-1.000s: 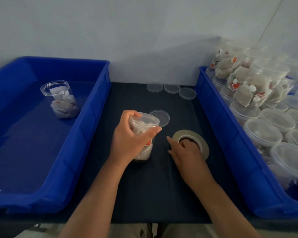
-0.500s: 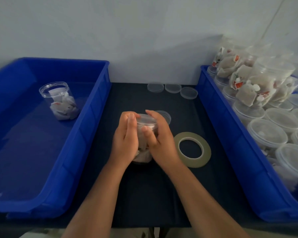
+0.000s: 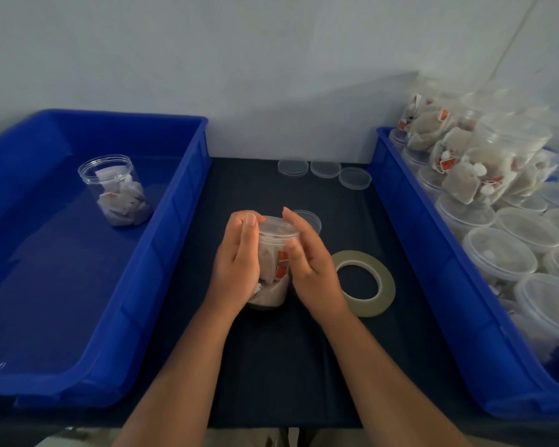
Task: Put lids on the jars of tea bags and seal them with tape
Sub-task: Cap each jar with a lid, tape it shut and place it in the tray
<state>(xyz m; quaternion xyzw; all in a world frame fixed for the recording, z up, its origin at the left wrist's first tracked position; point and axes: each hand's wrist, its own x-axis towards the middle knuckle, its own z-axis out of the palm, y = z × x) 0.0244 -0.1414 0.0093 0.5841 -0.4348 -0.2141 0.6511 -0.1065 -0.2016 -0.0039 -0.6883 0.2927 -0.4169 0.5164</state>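
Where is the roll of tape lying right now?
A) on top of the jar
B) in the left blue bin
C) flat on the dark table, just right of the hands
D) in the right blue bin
C: the roll of tape lies flat on the dark table beside the right hand, which holds the jar together with the left hand.

**Item counts**

Bins 2: left bin, right bin. Tape roll 1. Loose lids 4: back lids 3, middle lid 1. Jars: centre jar 1, left-bin jar 1, right-bin jars heaped, uncountable.
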